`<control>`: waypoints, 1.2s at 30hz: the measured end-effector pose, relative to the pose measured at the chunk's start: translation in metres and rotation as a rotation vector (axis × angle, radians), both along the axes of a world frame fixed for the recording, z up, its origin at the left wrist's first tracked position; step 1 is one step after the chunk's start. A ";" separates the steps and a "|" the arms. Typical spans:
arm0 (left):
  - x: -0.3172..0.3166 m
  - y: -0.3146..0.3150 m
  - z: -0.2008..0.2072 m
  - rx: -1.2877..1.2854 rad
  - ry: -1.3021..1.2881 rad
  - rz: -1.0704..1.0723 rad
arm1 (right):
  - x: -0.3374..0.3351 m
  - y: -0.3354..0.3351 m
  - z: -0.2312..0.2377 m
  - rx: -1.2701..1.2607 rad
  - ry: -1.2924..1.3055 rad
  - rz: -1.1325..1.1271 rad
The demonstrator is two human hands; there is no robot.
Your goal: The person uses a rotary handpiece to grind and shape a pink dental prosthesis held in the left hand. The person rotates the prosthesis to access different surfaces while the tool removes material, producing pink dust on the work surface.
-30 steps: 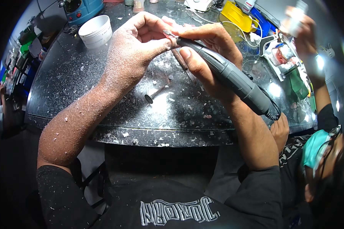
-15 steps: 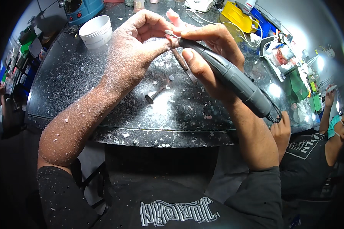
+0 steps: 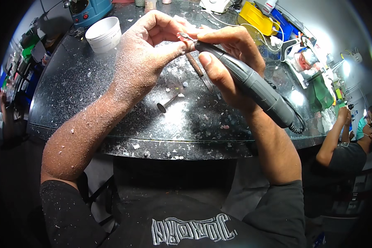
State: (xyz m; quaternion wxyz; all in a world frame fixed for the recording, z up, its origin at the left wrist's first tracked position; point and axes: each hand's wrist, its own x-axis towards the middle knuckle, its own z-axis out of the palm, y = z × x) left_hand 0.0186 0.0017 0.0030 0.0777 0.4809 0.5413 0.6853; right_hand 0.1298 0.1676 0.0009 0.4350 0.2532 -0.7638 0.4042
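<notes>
My left hand (image 3: 146,45), coated in white dust, pinches a small pink piece (image 3: 180,36) at the top middle of the table. Fingers hide most of that piece, so its full shape cannot be told. In my right hand (image 3: 223,62) is a dark grey rotary handpiece (image 3: 252,84), slanting down to the right with a coiled cord at its rear end. Its metal bur (image 3: 185,36) meets or nearly meets the pink piece, close to the left fingertips. Below the hands lie a slim tool with a brown handle (image 3: 194,64) and a small disc on a mandrel (image 3: 162,108).
White dust and chips litter the dark table (image 3: 153,142). A white tub (image 3: 103,35) stands left, before a blue machine (image 3: 91,12). Rightward are a yellow bin (image 3: 256,18), a white frame holding something red (image 3: 291,51), and a co-worker (image 3: 347,155).
The pink piece has turned and sunk lower between my fingers. My handpiece has barely shifted. At right the co-worker has drawn back from beside my elbow, both arms now raised ahead.
</notes>
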 end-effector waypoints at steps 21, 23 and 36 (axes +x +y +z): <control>-0.008 0.007 -0.003 0.034 -0.158 -0.041 | -0.011 0.017 0.001 -0.415 -0.055 -0.129; -0.012 0.008 -0.005 0.060 -0.232 -0.132 | -0.008 0.014 0.000 -0.640 -0.285 -0.006; -0.011 0.007 -0.005 -0.044 -0.102 -0.002 | -0.005 0.020 0.004 -0.483 -0.167 0.036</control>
